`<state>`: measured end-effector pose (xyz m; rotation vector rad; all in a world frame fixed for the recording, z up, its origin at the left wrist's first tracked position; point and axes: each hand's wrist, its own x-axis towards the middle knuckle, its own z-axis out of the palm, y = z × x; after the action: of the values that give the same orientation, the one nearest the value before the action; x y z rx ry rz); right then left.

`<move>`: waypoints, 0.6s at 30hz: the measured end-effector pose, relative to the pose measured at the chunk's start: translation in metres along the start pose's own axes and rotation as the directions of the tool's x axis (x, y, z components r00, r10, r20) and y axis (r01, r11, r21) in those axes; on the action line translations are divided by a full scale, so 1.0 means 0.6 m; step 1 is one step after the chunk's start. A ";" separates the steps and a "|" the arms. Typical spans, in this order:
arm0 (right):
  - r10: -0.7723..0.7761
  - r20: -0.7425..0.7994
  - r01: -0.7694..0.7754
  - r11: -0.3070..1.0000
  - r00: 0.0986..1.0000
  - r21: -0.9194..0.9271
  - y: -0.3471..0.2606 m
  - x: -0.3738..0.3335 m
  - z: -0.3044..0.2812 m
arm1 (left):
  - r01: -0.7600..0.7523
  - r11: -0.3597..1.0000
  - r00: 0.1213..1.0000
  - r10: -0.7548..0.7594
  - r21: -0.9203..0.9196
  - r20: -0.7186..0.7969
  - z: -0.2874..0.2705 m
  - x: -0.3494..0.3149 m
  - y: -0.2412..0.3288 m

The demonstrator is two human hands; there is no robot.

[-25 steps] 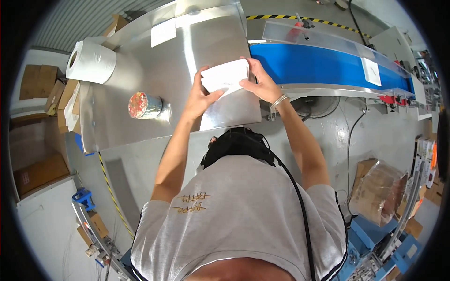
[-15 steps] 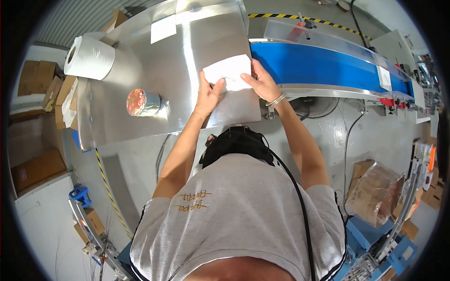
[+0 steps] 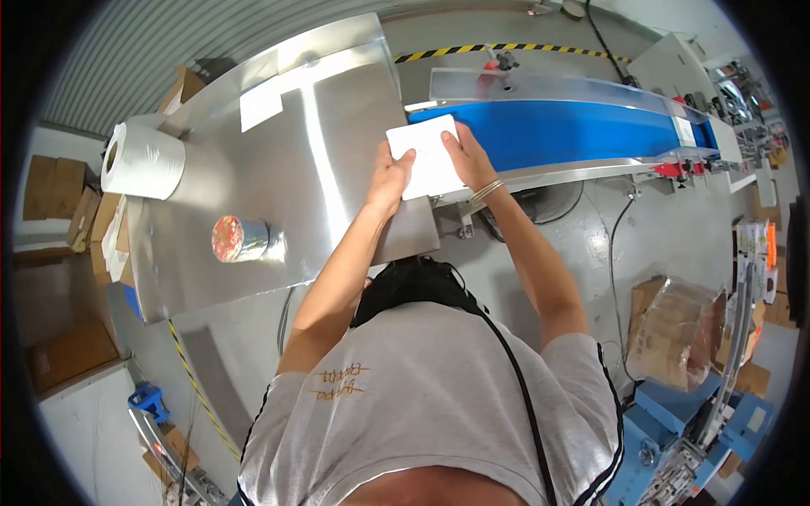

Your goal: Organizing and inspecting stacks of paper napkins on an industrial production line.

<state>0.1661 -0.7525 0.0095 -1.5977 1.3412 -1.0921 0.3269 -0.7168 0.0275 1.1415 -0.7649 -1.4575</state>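
Note:
Both hands hold a flat white rectangular packet (image 3: 430, 169) over the right edge of the metal table, where it meets the blue conveyor belt. I cannot make out whether it is paper or a pouch. My left hand (image 3: 391, 177) grips its left edge, thumb on top. On the opposite side, my right hand (image 3: 471, 160) is closed on the right edge, its thumb also lying across the upper face. The fingers under the packet are hidden. To the left, a shiny cylinder (image 3: 240, 239) with a red patterned end lies or stands on the table.
The metal table (image 3: 211, 185) carries a large white roll (image 3: 152, 162) and a white sheet (image 3: 261, 106). Rightward runs the blue conveyor belt (image 3: 548, 135) with a clear guard (image 3: 565, 90). Cardboard boxes (image 3: 55, 190) stand left; a plastic-wrapped carton (image 3: 675, 333) sits on the right floor.
The view has shifted, so the table sits lower and further left. The packet has turned more upright and shows a plain face where creases or faint marks showed before. Both hands keep hold.

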 end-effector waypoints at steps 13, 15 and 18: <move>-0.162 -0.557 -0.294 0.712 0.815 -0.637 0.164 0.133 -0.320 | 0.097 0.990 0.995 -0.092 0.102 -0.048 -0.037 -0.005 0.002; -0.189 -0.690 -0.206 0.870 0.699 -0.447 0.135 0.085 -0.347 | 0.065 0.975 0.995 -0.048 0.214 -0.087 -0.036 -0.024 0.018; -0.156 -0.815 -0.221 0.919 0.558 -0.327 0.095 -0.029 -0.327 | -0.101 0.931 0.995 0.086 0.350 0.057 -0.037 -0.051 0.010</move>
<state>-0.0387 -0.7500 0.0203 -1.2997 2.3469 -1.7670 0.3484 -0.6860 0.0331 1.3264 -1.1287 -1.2978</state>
